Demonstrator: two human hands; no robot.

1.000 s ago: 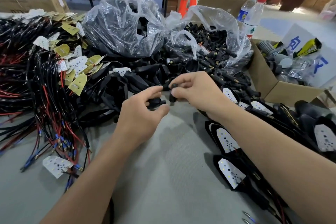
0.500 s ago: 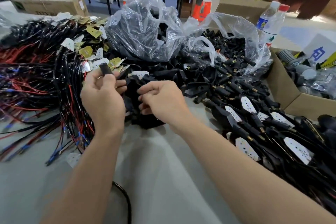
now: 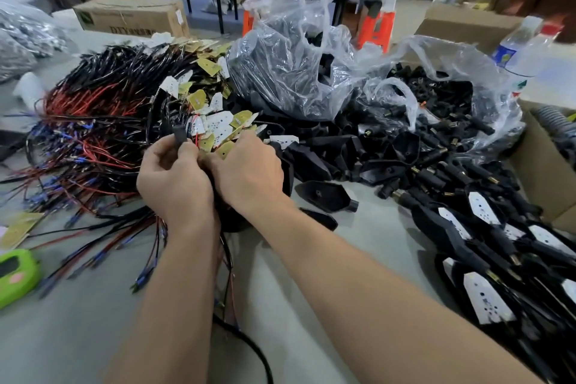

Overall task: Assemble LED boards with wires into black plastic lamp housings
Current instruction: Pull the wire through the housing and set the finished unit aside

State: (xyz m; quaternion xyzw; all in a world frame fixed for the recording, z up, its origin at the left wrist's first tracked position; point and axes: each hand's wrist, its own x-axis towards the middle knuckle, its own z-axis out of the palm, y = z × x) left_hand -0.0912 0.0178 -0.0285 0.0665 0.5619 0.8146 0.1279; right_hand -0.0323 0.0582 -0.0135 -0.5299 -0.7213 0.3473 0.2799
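Observation:
My left hand [image 3: 174, 178] grips a small black sleeve piece [image 3: 180, 136] whose end sticks up above the thumb. My right hand [image 3: 246, 170] lies right beside it with fingers curled down into the pile of LED boards [image 3: 218, 125]; what it holds is hidden. A black lamp housing [image 3: 232, 221] sits partly hidden under both wrists, and black and red wires [image 3: 229, 262] trail from it toward me. Wired boards with red and black leads [image 3: 93, 121] heap up on the left. Loose black housings [image 3: 324, 195] lie to the right.
Two clear plastic bags of black parts [image 3: 290, 72] [image 3: 436, 93] stand behind the hands. Finished housings with white boards [image 3: 480, 259] fill the right side by a cardboard box [image 3: 542, 171]. A green device [image 3: 15, 274] lies at the left edge. Water bottles [image 3: 523, 50] stand far right.
Both hands have moved left from the black housings to the edge of the wired-board pile. The left hand still grips the black sleeve piece; the right hand now digs into the boards.

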